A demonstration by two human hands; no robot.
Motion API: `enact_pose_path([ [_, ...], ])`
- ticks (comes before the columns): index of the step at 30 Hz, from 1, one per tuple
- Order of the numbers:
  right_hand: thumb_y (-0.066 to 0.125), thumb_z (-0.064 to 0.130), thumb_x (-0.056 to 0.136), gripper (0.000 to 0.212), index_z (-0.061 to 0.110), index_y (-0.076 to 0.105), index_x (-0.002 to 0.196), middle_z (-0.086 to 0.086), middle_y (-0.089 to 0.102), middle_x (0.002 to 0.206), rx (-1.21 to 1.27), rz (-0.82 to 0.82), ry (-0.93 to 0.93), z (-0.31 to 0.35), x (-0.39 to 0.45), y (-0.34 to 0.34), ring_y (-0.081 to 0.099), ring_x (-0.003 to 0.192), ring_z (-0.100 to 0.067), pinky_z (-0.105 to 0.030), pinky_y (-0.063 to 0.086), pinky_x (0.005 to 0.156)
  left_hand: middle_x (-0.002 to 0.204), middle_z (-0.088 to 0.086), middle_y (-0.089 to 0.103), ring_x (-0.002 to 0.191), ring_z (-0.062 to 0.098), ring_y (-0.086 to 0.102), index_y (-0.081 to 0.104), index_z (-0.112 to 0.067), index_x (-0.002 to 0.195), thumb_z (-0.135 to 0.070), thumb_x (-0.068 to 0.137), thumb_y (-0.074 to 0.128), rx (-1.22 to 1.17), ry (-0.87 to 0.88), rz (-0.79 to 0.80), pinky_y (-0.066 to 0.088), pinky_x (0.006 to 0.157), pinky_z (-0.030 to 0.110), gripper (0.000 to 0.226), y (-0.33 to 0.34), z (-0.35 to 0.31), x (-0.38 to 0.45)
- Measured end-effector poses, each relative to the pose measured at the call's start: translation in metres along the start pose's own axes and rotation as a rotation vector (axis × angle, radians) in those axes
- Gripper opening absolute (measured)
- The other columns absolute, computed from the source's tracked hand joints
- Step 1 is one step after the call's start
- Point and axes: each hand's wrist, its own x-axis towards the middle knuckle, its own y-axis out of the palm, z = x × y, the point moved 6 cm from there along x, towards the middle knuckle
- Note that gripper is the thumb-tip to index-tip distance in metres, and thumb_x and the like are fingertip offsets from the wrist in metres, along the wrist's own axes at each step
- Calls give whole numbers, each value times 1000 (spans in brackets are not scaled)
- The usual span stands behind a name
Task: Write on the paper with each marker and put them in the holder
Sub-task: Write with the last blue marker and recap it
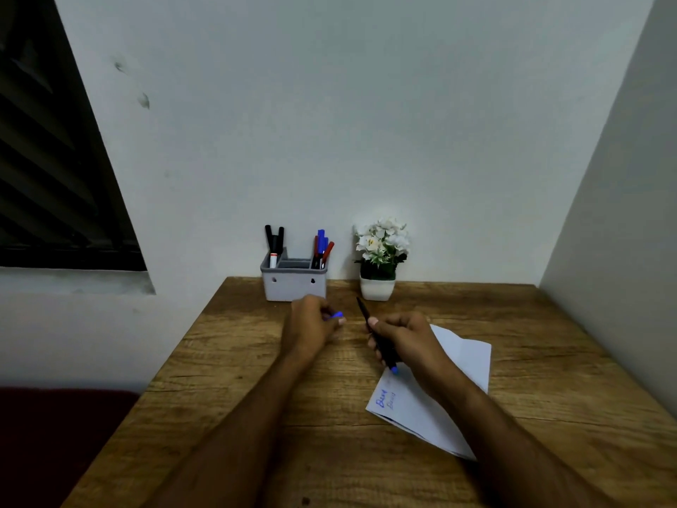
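My right hand [404, 337] grips a black marker [381, 344] with its blue tip uncapped, pointing down at the upper left edge of the white paper [465, 361]. Blue writing [384, 399] shows near the paper's lower left corner. My left hand [311, 324] is closed around the marker's blue cap [336, 315], a short way left of the marker's tail. The grey holder [295, 284] stands at the table's back edge, with black markers [274, 243] in its left slot and blue and red markers [321, 247] in its right slot.
A white pot of white flowers [379, 258] stands just right of the holder, against the wall. The wooden table [238, 379] meets a side wall on the right. A dark window is at the far left.
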Motion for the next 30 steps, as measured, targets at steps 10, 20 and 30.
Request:
enact_pose_path([
  [10, 69, 19, 98, 22, -1, 79, 92, -16, 79, 84, -1, -69, -65, -5, -1, -24, 65, 63, -20, -29, 55, 56, 106, -4, 70, 99, 9, 59, 73, -18, 107, -33, 81, 78, 76, 226, -7, 48, 81, 22, 31, 24, -17, -11],
  [20, 47, -3, 105, 30, 5, 68, 124, -22, 77, 107, 308, -72, -105, -6, 0, -37, 72, 69, -24, -32, 60, 60, 108, -18, 69, 95, -5, 58, 69, -28, 118, -21, 89, 68, 21, 562, 245, 48, 85, 17, 30, 36, -43, -55],
  [30, 66, 12, 99, 9, 4, 71, 99, -23, 74, 86, 245, -149, -138, -18, -29, -77, 60, 58, -24, -30, 46, 49, 154, -7, 42, 142, 4, 35, 43, -23, 150, -34, 96, 59, 115, 547, 464, 24, 114, 19, 57, 54, -36, -66],
])
